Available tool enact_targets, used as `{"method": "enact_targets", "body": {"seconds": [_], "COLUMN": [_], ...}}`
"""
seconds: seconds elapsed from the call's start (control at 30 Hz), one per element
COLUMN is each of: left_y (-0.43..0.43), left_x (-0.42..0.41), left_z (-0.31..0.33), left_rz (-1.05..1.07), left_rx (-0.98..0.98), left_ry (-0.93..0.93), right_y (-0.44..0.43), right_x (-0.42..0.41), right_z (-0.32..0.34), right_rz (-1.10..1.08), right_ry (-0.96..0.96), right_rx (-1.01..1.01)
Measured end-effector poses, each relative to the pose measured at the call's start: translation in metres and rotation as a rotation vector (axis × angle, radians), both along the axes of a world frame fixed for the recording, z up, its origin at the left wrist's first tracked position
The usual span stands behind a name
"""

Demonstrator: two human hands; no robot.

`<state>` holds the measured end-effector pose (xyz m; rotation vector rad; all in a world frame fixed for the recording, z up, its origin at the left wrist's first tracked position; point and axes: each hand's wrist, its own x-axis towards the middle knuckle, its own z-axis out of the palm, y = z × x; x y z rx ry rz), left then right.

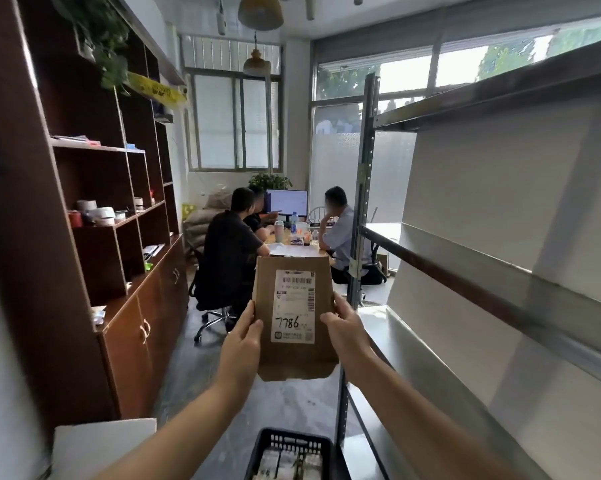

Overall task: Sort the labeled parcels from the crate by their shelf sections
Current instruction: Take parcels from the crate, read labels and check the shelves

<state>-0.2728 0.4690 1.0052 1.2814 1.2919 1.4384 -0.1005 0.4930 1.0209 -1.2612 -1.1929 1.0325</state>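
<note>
Flat brown cardboard parcel (297,356) is held up in front of the camera, in the air, between both hands and above the black plastic slatted crate (292,441) at the bottom edge of the view.

Left hand (243,344) grips the parcel's left edge low down, thumb on the front face, other fingers hidden behind. Right hand (344,330) grips the right edge at about the same height, thumb on the front just beside the white shipping label (294,299), fingers behind and out of sight. Both arms are stretched forward.

The parcel's long axis runs up-down in the view, with a slight tilt. Its labeled face is toward the camera. The label sits upright, barcode at the top, handwritten "7786" near the lower part.

The crate holds more pale wrapped parcels (285,462), details blurred.

Grey metal shelf rack (358,202) stands just right of the parcel, its shelves running off right. Dark brown wooden cabinet (119,237) is along the left wall. Three seated people (229,244) are at a desk with a lit monitor (287,202) in the background.
</note>
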Motion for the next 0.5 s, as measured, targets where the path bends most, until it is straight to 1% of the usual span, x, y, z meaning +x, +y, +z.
{"method": "enact_targets", "body": {"seconds": [0.23,0.5], "left_y": [0.037,0.095], "left_x": [-0.005,-0.029], "left_z": [0.003,0.002], "left_rz": [-0.022,-0.063], "left_rx": [-0.011,-0.024], "left_ry": [-0.016,-0.034], "right_y": [0.036,0.085], "right_x": [-0.008,-0.03], "right_z": [0.004,0.005], "right_rz": [0.005,-0.02], "right_ry": [0.013,-0.024], "right_rx": [0.01,0.003]}}
